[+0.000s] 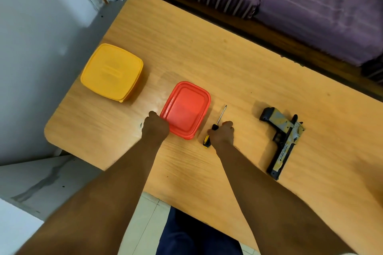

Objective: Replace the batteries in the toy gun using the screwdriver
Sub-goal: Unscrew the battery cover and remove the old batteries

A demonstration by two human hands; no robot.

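Left to right: a yellow lidded box (112, 72) sat near the far-left corner of the wooden table (238, 64). Your left hand (155, 125) reached forward, fingers curled against the near-left corner of the red lidded box (185, 109) (whether it truly gripped the rim could not be told). Your right hand (222, 133), knuckles up, closed around the handle of the screwdriver (216, 127), its shaft pointing away from you. The toy gun (283, 139) lay flat, well apart to the right, untouched.

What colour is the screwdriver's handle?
Black and yellow, on the screwdriver in the head view.
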